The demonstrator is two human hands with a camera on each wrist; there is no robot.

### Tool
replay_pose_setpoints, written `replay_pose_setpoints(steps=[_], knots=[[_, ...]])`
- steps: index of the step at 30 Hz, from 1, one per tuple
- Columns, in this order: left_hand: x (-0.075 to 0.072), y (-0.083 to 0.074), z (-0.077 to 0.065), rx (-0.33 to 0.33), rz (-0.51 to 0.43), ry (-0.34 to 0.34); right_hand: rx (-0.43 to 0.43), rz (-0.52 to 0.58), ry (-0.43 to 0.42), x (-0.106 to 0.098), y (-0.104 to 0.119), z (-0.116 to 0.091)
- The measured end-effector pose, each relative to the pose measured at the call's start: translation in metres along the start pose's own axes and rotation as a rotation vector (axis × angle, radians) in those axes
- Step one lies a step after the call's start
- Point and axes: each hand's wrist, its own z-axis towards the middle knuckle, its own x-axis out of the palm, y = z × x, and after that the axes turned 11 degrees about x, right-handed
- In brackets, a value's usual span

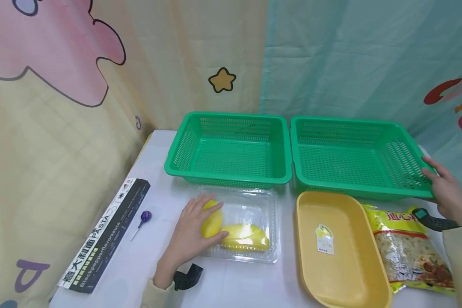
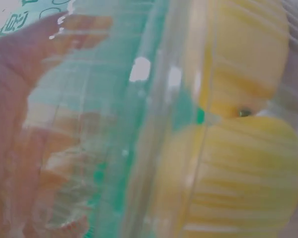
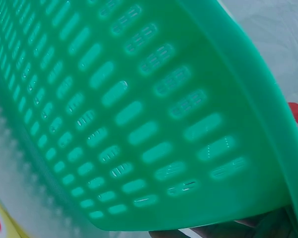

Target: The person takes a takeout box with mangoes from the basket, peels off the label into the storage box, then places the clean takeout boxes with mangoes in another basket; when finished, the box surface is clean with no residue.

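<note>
My left hand (image 1: 192, 226) lies with fingers spread over the left part of a clear plastic box (image 1: 275, 239), touching its top. Through the plastic I see two yellow fruits, a rounded one (image 1: 211, 220) partly covered by my fingers and a longer one (image 1: 246, 237) beside it. Both fruits (image 2: 238, 163) also appear, blurred, in the left wrist view. At the far right, my right hand (image 1: 448, 188) grips the rim of the right green basket (image 1: 362, 188) at its front right corner. Below this basket's rim (image 3: 283, 144), dark fingers show in the right wrist view.
A second green basket (image 1: 227, 173) stands left of the gripped one, rims nearly touching. In front are a yellow tray (image 1: 342, 273) and a yellow food bag (image 1: 404, 248). A black-and-white pasta box (image 1: 108, 231) and a purple lollipop (image 1: 146, 216) lie at left. Curtains hang behind.
</note>
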Motion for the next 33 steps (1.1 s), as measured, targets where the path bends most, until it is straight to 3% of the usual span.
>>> replay_pose_setpoints(steps=[6, 10, 16, 26, 33], knots=[[-0.003, 0.002, 0.000, -0.123, -0.182, -0.184, 0.011, -0.011, -0.019, 0.001, 0.002, 0.002], [-0.007, 0.006, -0.005, -0.259, -0.261, -0.220, 0.019, -0.001, -0.026, 0.001, 0.002, 0.004], [-0.011, 0.016, -0.013, -0.381, -0.309, -0.090, 0.035, 0.020, -0.017, 0.000, 0.002, 0.003], [-0.015, 0.026, -0.015, -0.365, -0.406, 0.089, 0.054, 0.055, -0.022, -0.001, 0.002, 0.003], [-0.018, 0.028, -0.014, -0.412, -0.422, 0.123, 0.052, 0.064, -0.013, -0.001, 0.001, 0.003]])
